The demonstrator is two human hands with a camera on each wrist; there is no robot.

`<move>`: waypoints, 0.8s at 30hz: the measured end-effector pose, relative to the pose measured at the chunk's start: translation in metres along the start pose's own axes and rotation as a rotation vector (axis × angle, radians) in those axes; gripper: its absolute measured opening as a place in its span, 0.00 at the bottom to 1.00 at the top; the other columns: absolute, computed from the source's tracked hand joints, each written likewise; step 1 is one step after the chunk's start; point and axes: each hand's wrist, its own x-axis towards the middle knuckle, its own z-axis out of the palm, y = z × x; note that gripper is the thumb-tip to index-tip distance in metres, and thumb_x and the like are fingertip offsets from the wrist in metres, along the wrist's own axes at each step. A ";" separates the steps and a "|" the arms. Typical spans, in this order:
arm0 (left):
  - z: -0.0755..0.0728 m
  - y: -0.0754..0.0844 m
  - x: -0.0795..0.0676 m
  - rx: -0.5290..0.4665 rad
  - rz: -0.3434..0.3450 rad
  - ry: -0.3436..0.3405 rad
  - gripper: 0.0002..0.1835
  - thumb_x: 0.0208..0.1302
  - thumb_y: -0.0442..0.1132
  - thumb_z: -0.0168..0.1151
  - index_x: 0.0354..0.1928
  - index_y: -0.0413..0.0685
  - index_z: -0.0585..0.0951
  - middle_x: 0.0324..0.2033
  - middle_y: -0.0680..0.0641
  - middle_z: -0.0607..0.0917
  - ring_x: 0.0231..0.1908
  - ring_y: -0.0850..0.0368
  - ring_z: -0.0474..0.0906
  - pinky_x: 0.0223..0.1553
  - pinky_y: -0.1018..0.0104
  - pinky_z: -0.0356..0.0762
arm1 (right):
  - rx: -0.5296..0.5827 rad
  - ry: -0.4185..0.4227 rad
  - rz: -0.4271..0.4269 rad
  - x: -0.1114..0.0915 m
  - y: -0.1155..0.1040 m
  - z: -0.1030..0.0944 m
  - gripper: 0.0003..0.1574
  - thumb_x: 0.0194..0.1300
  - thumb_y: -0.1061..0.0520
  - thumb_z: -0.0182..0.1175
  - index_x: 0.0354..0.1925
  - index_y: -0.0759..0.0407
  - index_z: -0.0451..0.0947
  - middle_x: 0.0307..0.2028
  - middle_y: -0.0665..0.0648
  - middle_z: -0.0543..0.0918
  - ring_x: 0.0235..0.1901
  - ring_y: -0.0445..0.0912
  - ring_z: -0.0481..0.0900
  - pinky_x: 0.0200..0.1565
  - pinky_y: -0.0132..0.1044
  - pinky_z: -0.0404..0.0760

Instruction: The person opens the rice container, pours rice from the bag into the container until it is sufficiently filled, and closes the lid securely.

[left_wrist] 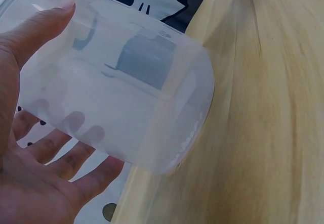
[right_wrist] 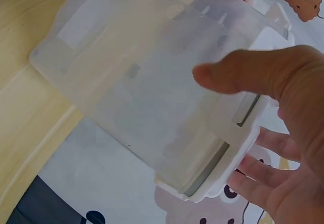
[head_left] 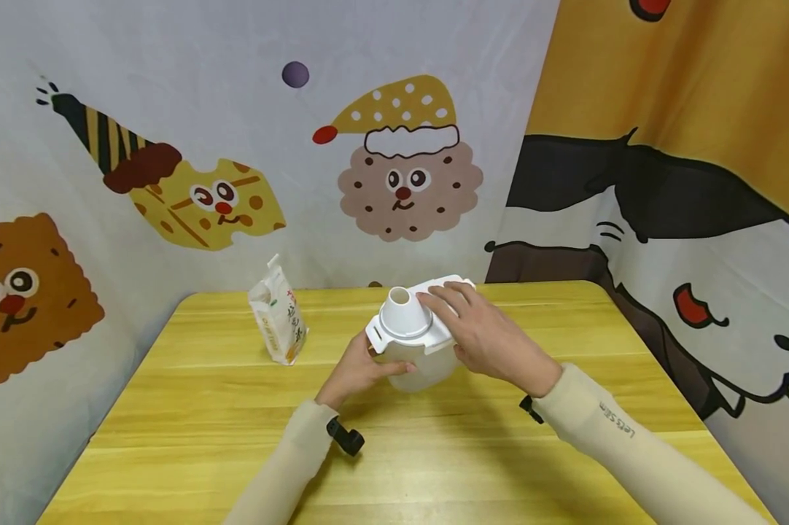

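Note:
A translucent plastic storage container (head_left: 416, 370) stands over the middle of the table, covered by a white lid (head_left: 435, 337) with a cone-shaped spout (head_left: 404, 318). My left hand (head_left: 360, 370) grips the container's left side, thumb on the near wall, fingers round the far side. In the left wrist view the clear body (left_wrist: 126, 77) looks hollow and its base meets the wood. My right hand (head_left: 488, 334) holds the lid's right part, fingers across the top. The right wrist view has its thumb (right_wrist: 230, 75) over a side clasp (right_wrist: 245, 107) and the fingers behind the lid.
A white printed bag (head_left: 278, 317) stands upright at the back left of the wooden table (head_left: 197, 408). Behind the table hangs a cartoon-print curtain (head_left: 237, 65), close to its back edge and right side. Black straps with small cameras (head_left: 346, 437) sit on both wrists.

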 end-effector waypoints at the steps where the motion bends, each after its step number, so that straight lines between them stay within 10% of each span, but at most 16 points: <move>1: 0.000 0.000 0.000 0.000 0.000 0.001 0.41 0.52 0.40 0.82 0.68 0.61 0.72 0.63 0.54 0.79 0.64 0.53 0.75 0.68 0.50 0.76 | -0.015 0.004 -0.006 0.000 0.000 0.000 0.61 0.45 0.64 0.77 0.75 0.59 0.61 0.64 0.61 0.76 0.65 0.59 0.73 0.70 0.51 0.75; 24: 0.000 -0.002 0.000 0.028 0.012 0.020 0.40 0.50 0.41 0.83 0.66 0.61 0.74 0.62 0.55 0.80 0.64 0.53 0.76 0.66 0.49 0.78 | -0.059 -0.023 -0.002 0.007 -0.006 0.001 0.51 0.48 0.69 0.71 0.70 0.62 0.62 0.59 0.65 0.78 0.59 0.64 0.76 0.60 0.51 0.84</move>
